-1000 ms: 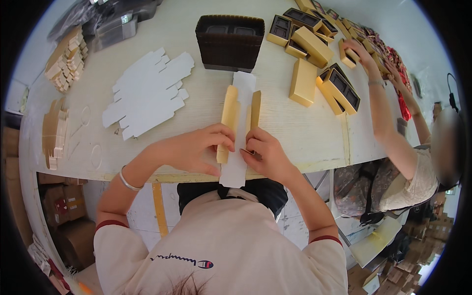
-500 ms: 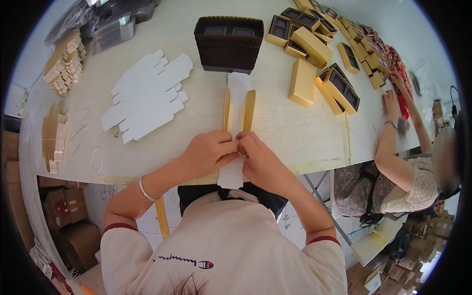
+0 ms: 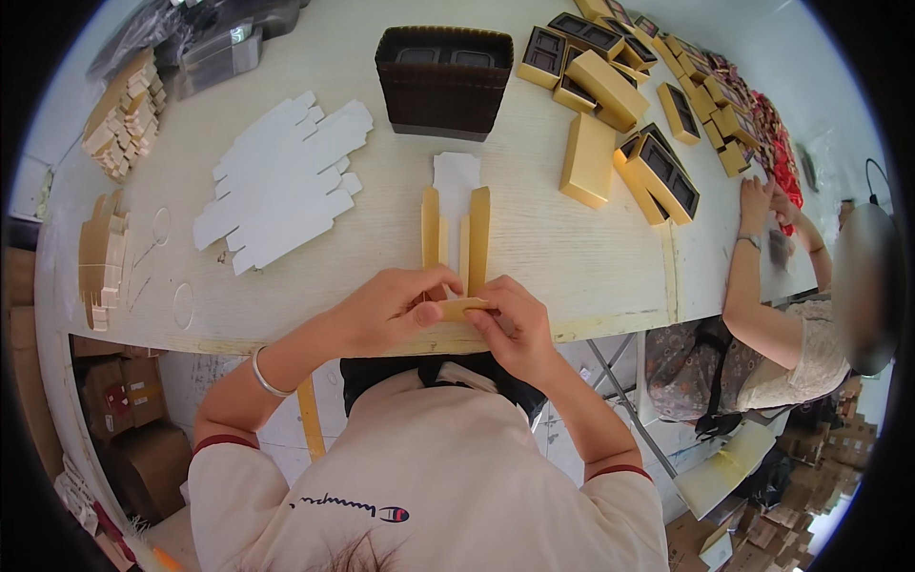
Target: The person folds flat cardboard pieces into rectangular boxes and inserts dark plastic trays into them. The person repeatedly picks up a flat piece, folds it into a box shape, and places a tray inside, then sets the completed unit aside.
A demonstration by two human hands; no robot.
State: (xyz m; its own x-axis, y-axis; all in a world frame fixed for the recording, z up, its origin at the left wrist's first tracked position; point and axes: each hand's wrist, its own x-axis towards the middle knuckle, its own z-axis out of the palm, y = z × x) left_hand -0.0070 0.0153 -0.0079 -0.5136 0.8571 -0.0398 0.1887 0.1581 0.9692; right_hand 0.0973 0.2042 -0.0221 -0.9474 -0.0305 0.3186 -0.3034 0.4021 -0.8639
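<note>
At the near edge of the table (image 3: pixel 572 238), the left hand (image 3: pixel 386 315) and the right hand (image 3: pixel 515 329) meet over a flat gold box blank (image 3: pixel 456 234). Both pinch the blank's near end flap between thumb and fingertips, left from the left side and right from the right, fingers narrow and closed on the card. The blank lies lengthwise away from the person, white inner face up, with its two gold side walls raised and its far white end flat on the table.

The step in hand looks like folding the near end of the box: the side walls stand, and the near flap is being turned over. The next move probably calls for pressing that flap down between the walls so it locks, with the walls kept square by both hands, and then the same at the far end.

Left of the blank lies a fanned stack of white blanks (image 3: pixel 281 191). Farther left, at the table's rim, sit piles of folded card (image 3: pixel 119 119). Straight beyond the blank stands a dark brown tray stack (image 3: pixel 443 81). To the right lie finished gold boxes (image 3: pixel 610 91), some open with dark inserts. At the far right, another person's hand (image 3: pixel 758 195) rests on the table.
</note>
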